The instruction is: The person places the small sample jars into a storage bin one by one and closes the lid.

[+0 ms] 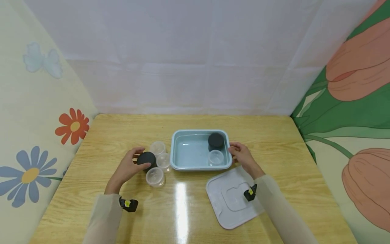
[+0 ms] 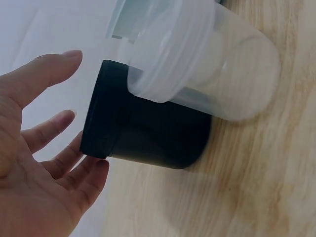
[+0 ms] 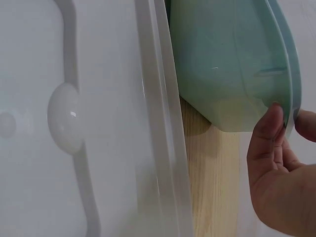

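Observation:
My left hand (image 1: 128, 167) is spread around a black lidded jar (image 1: 147, 159) on the table. In the left wrist view the fingers (image 2: 96, 173) are at the lid's edge, while the thumb (image 2: 59, 66) stands apart from it. Against this jar are three clear plastic jars, one behind (image 1: 157, 147), one beside (image 1: 163, 160) and one in front (image 1: 155, 176). At the light blue plastic box (image 1: 186, 168), my right hand (image 1: 246, 161) pinches the right rim between thumb and fingers. Another black jar (image 1: 216, 139) and a clear jar (image 1: 216, 157) stand in the box's right end.
A white rectangular lid (image 1: 214, 203) lies angled on the wooden table (image 1: 146, 217), in front of the box and under the right forearm. A white cloth (image 1: 182, 74) hangs behind the table, with flower-printed panels (image 1: 359, 135) at both sides.

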`<state>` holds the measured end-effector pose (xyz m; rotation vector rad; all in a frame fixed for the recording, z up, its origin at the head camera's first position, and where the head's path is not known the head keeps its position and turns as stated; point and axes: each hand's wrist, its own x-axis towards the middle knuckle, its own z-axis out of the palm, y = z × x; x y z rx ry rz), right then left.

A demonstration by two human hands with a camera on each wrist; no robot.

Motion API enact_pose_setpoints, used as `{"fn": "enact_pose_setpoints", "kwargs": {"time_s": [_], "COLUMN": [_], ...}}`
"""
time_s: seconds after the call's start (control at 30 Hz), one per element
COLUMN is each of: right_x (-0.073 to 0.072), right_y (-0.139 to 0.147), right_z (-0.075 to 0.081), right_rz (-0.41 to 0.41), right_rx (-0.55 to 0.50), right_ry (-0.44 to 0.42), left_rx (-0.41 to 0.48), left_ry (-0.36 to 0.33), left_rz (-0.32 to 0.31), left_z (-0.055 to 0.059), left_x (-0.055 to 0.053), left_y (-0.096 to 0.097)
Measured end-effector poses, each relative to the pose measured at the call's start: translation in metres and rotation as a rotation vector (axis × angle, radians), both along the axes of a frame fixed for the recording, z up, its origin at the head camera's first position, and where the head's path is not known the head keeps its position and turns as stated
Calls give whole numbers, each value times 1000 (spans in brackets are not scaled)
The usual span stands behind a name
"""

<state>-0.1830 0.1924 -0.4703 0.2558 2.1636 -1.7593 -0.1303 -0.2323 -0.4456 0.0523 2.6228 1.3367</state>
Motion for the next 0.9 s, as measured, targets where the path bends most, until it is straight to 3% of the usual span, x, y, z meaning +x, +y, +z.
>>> {"fn": "enact_pose_setpoints", "kwargs": {"time_s": [0.9], "right_x": [0], "right_y": [-1], "right_z": [0], "right_rz": [-4], "right_rx": [2], "right_ry": [-22], "left_rx": [88], "left_ry": [-38], "left_rz": [26], "left_z": [-20], "left_x": [5], "left_y": [-1]}}
